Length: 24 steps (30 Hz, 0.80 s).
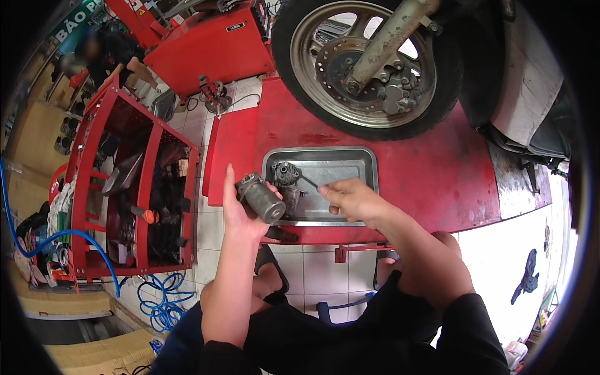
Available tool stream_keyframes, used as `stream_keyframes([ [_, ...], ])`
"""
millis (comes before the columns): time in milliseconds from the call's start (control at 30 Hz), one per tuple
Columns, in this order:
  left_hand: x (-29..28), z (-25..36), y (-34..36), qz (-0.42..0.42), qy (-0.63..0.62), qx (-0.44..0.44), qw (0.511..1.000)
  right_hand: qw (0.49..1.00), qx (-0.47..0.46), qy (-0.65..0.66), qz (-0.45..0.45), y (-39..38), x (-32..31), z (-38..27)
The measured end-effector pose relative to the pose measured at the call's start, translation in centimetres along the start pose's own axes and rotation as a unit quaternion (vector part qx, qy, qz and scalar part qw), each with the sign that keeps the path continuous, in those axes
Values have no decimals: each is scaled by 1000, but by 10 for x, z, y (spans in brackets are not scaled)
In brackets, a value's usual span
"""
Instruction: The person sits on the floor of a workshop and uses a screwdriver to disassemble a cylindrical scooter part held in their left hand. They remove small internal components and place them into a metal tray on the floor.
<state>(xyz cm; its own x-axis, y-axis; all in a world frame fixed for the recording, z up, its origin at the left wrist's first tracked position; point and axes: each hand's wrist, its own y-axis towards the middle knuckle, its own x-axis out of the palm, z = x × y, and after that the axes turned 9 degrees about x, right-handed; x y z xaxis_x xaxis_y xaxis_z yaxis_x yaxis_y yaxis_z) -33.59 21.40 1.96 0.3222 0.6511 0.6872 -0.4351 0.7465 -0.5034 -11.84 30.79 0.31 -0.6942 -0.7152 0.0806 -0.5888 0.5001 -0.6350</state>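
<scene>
My left hand holds a grimy grey cylindrical metal part, like a small motor, tilted above the left edge of a steel tray on the red platform. My right hand grips a thin dark rod-like tool, angled toward a cast metal part in the tray. Beneath that part lies another dull metal cylinder, partly hidden by what my left hand holds.
A motorcycle's front wheel stands on the red platform beyond the tray. At left are a red tool cart and coiled blue hose. A red machine and a person are at upper left.
</scene>
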Motion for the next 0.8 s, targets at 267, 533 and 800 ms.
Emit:
stream_keyframes([
  [267,-10,2,6,-27,-12,3,1000,977,-38,-204,47,2,11,25],
  [533,-16,6,4,-6,-37,14,999,978,-167,-110,-63,-63,27,-6],
  [800,-13,-9,-3,-5,-45,-53,998,903,-249,263,-229,-60,6,3],
])
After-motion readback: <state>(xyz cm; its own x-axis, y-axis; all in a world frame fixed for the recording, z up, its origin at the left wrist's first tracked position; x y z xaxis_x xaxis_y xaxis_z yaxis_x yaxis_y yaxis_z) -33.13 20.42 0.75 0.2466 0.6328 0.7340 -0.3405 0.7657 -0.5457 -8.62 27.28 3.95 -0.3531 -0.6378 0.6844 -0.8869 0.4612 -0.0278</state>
